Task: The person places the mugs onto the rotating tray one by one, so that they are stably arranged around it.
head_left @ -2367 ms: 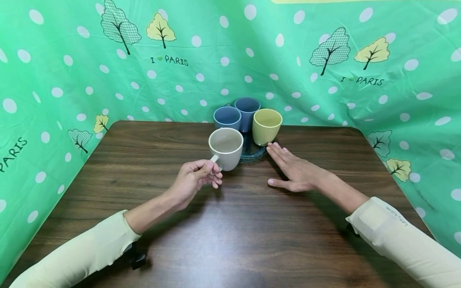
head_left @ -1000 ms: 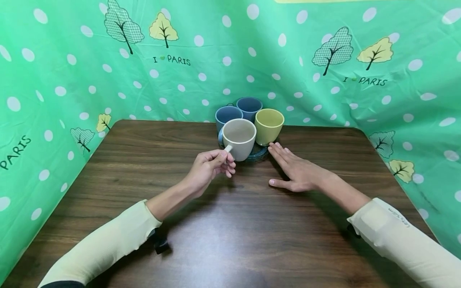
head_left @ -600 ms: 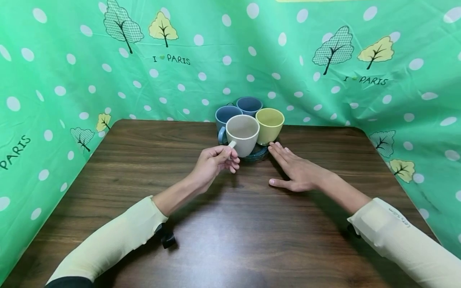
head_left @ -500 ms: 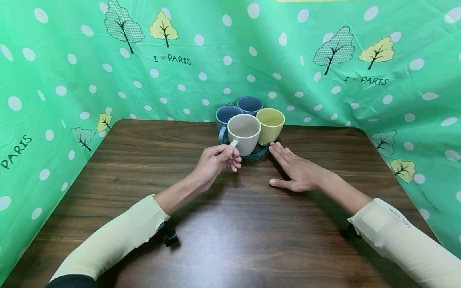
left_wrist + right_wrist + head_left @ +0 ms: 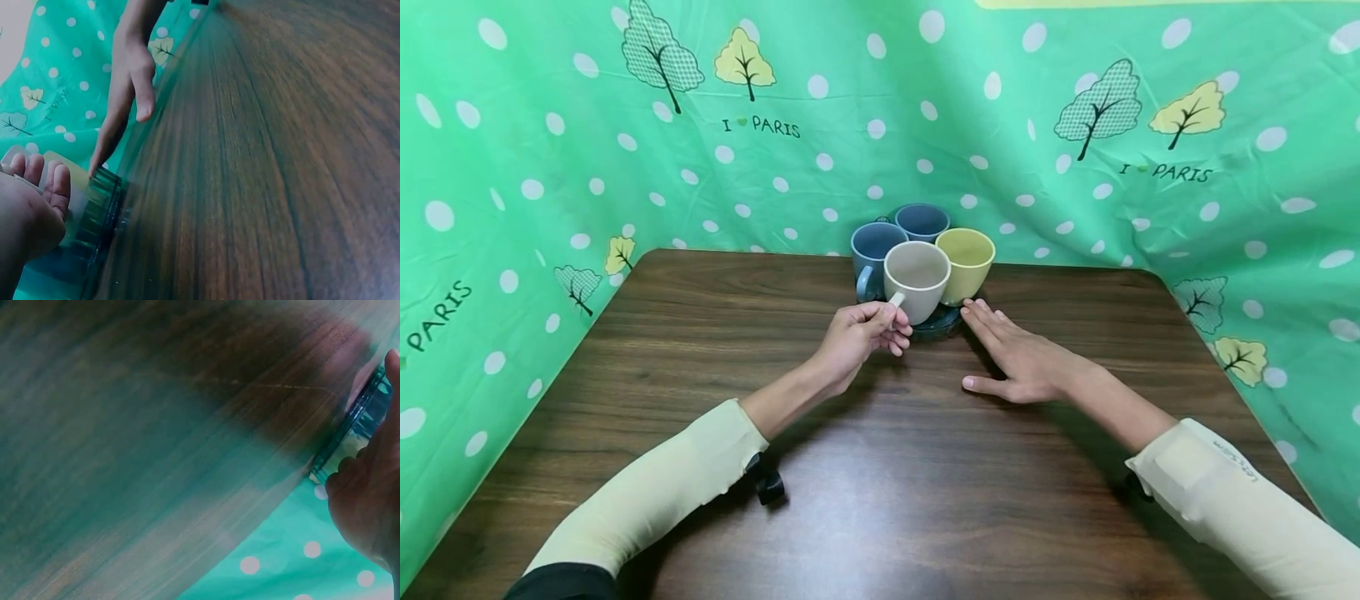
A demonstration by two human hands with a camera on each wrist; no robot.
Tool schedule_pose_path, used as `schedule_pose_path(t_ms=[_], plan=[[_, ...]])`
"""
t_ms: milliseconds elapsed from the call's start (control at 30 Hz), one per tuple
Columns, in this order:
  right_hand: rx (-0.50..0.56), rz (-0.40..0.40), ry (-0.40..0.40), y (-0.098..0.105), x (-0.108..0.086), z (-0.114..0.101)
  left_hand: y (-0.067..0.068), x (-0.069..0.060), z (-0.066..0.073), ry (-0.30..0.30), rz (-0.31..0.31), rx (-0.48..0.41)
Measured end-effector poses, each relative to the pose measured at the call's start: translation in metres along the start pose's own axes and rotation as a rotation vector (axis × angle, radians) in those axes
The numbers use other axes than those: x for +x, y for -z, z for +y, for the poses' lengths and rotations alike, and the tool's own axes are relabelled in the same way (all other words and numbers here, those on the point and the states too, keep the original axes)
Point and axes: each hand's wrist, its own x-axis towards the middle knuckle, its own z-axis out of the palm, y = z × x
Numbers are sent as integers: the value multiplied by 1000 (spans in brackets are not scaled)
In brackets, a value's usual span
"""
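In the head view my left hand (image 5: 859, 340) pinches the handle of a cream mug (image 5: 917, 287) between thumb and fingers. The mug is upright at the front of a round, dark, see-through tray (image 5: 938, 327); whether its base touches the tray I cannot tell. Behind it stand a blue mug (image 5: 868, 265) with its handle toward me, a darker blue cup (image 5: 922, 218) and a yellow cup (image 5: 967, 260). My right hand (image 5: 1026, 365) has straight fingers, their tips at the tray's right edge near the yellow cup. The left wrist view shows the tray's ribbed side (image 5: 103, 209).
The tray stands near the far edge of a dark wooden table (image 5: 865, 467). A green dotted cloth (image 5: 820, 150) hangs behind and on both sides of it. A black device (image 5: 770, 486) sits under the left forearm.
My left hand has carried the cream mug right and farther away, from the tray's left front to its front, close to the other cups. My right hand has kept its place.
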Motion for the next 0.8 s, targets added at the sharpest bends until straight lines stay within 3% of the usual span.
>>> schedule_pose_path(t_ms=[367,800], plan=[[-12,10,5,0,-1,-1,2,8,-7,23,-19,3],[-5,0,-6,-1,-1,-1,13,17,2,99,-5,96]])
